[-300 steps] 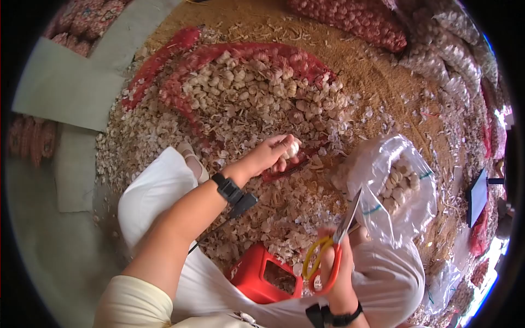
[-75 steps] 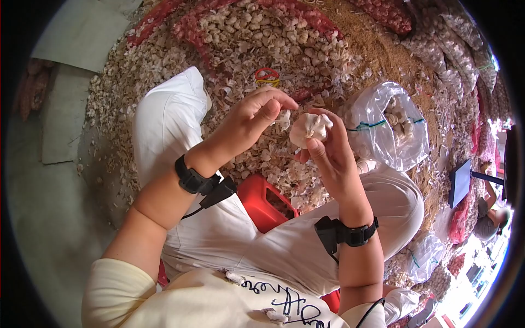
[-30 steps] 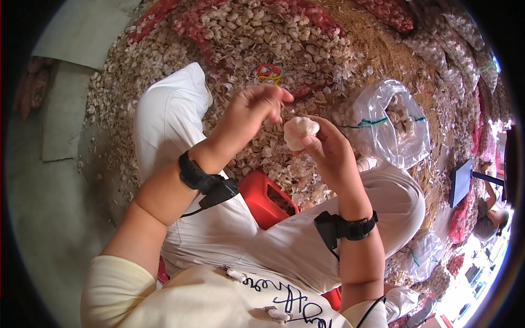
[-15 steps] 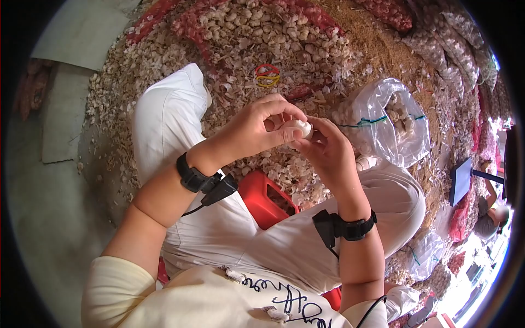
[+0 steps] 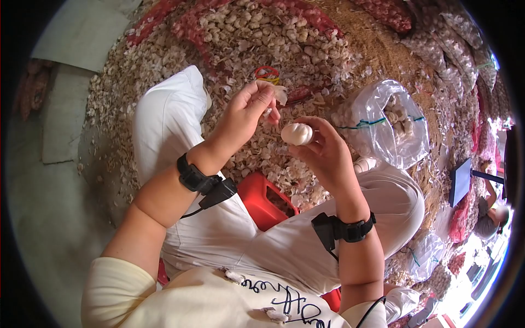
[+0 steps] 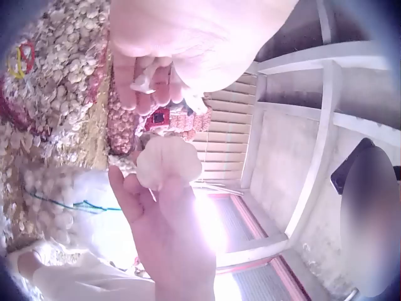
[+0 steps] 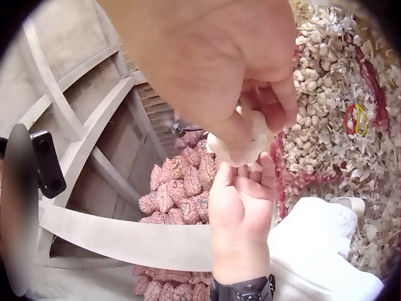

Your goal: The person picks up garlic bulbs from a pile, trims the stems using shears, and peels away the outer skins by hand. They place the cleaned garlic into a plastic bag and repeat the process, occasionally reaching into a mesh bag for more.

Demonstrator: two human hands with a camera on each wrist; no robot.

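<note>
My right hand (image 5: 328, 156) holds a smooth, pale garlic bulb (image 5: 297, 134) between thumb and fingers. To its left, my left hand (image 5: 251, 109) pinches a papery piece of garlic skin (image 5: 280, 95), apart from the bulb in the head view. More white skin (image 6: 145, 80) shows at the left fingers in the left wrist view. Beyond the left hand, scissors with red and yellow handles (image 5: 267, 74) lie on the heap of garlic skins (image 5: 306, 177); their blades are hidden. In the right wrist view the bulb (image 7: 250, 141) is partly covered by the right fingers.
A clear plastic bag (image 5: 383, 123) of garlic bulbs stands at the right knee. A red plastic container (image 5: 257, 203) sits between the legs. Unpeeled bulbs (image 5: 257, 27) lie heaped on red netting ahead. Filled net sacks (image 5: 445, 41) line the far right.
The scissors, in my right hand ten seconds ago, now lie on the heap. Half a second ago both hands met at the bulb; my left hand has since pulled away leftward with skin.
</note>
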